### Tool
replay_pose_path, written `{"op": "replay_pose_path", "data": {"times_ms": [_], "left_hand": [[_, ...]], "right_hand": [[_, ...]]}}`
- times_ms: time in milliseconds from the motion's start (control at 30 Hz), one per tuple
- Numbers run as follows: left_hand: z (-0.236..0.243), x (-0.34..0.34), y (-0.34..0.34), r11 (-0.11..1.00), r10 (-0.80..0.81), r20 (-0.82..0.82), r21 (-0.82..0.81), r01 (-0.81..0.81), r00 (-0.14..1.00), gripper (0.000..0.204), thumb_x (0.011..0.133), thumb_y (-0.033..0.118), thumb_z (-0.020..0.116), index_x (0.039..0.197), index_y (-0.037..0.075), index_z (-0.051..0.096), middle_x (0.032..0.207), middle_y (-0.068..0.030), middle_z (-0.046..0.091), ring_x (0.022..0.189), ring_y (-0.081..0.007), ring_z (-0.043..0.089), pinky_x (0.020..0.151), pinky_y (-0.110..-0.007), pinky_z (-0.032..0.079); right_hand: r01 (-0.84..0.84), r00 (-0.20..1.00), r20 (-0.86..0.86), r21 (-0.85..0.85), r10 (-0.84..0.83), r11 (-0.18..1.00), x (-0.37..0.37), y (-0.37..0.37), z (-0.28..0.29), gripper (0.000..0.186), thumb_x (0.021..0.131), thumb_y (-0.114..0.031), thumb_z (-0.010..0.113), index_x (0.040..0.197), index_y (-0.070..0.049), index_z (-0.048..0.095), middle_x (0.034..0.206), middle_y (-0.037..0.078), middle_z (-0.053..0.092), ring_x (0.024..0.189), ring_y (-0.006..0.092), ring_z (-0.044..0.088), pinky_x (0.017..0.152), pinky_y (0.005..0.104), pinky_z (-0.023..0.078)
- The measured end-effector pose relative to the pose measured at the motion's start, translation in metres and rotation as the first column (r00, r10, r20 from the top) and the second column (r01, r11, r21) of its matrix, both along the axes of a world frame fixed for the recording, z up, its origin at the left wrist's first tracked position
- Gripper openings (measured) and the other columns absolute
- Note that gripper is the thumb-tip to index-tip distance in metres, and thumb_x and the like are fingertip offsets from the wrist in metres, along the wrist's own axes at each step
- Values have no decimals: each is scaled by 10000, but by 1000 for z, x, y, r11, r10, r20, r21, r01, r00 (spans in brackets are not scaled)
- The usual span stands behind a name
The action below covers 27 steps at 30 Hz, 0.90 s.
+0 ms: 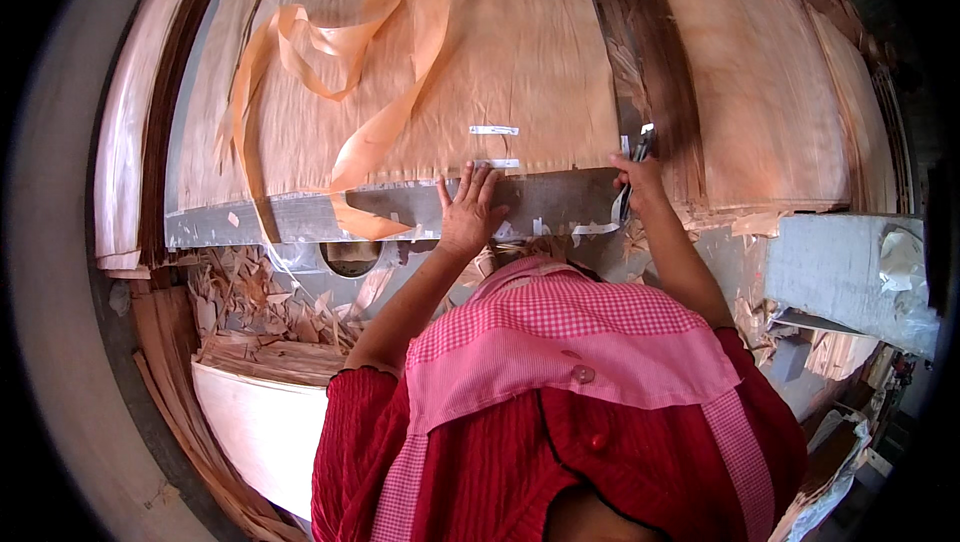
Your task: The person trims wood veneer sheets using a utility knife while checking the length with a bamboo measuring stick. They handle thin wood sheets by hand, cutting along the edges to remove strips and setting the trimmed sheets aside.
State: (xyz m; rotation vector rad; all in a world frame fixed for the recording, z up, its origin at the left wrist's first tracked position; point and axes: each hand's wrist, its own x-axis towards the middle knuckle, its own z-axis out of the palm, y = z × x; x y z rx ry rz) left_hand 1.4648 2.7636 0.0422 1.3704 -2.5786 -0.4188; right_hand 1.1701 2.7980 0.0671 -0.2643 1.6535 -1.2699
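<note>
A wide, thin sheet of pale wood veneer (540,62) covers the worktop, its near edge stopping short of the grey table edge (300,214). My left hand (470,210) lies with fingers spread over that near edge, beside one short white tape strip (500,164). A second white tape strip (494,130) is stuck a little farther up the sheet. At the sheet's right corner my right hand (641,178) is closed around a slim dark knife-like tool (643,145), which it holds upright. A long, curled veneer ribbon (425,52) rests loosely across the sheet's left part.
More veneer stacks stand at the right (770,92) and far left (150,102). Veneer scraps (245,287) crowd below the table edge, near a round hole (352,258). A grey board (835,262) juts out at the right. Bits of white tape (597,229) cling to the table edge.
</note>
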Motion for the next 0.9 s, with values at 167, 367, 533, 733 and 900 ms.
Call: {"op": "replay_pose_path", "data": {"times_ms": [167, 367, 533, 733, 900], "left_hand": [[10, -15, -13, 999, -36, 71, -30, 38, 997, 601, 731, 413, 562, 1227, 119, 394, 1276, -67, 339, 1223, -229, 264, 964, -530, 175], [-15, 11, -16, 938, -227, 41, -259, 230, 973, 473, 741, 254, 508, 1182, 91, 456, 1311, -86, 349, 1205, -261, 319, 992, -492, 210], [-2, 75, 17, 858, -496, -74, -199, 474, 865, 314, 716, 190, 514, 1007, 82, 557, 1022, -97, 526, 966, -235, 516, 780, -359, 435], [62, 113, -27, 924, -328, -112, 170, 343, 938, 677, 681, 284, 635, 1267, 86, 359, 1250, -151, 392, 1150, -333, 370, 939, -487, 304], [44, 62, -169, 922, -53, 201, -366, 125, 978, 948, 608, 452, 674, 1359, 193, 158, 1418, -89, 75, 1295, -353, 48, 959, -624, 110]], "right_hand": [[60, 998, -10, -7, -60, 998, -13, 6, -34, 231, 692, -73, 668, 881, -50, 538, 637, 20, 524, 406, 102, 401, 378, 246, 364], [170, 921, 364, -60, -137, 984, -70, 64, -14, 282, 805, -238, 569, 1024, -62, 551, 927, 54, 604, 545, 121, 462, 534, 253, 394], [281, 937, 263, -185, -229, 942, -124, 139, 4, 160, 810, -209, 568, 916, -89, 575, 820, 17, 580, 618, 126, 506, 581, 259, 432], [391, 915, -41, -158, -402, 907, -128, 184, 34, 301, 831, -247, 544, 1107, -180, 446, 984, 32, 559, 845, 183, 548, 710, 355, 441], [227, 965, -118, -84, -236, 970, -109, 173, 22, 286, 837, -261, 534, 1094, -180, 439, 951, 32, 558, 817, 195, 545, 713, 371, 435]]}}
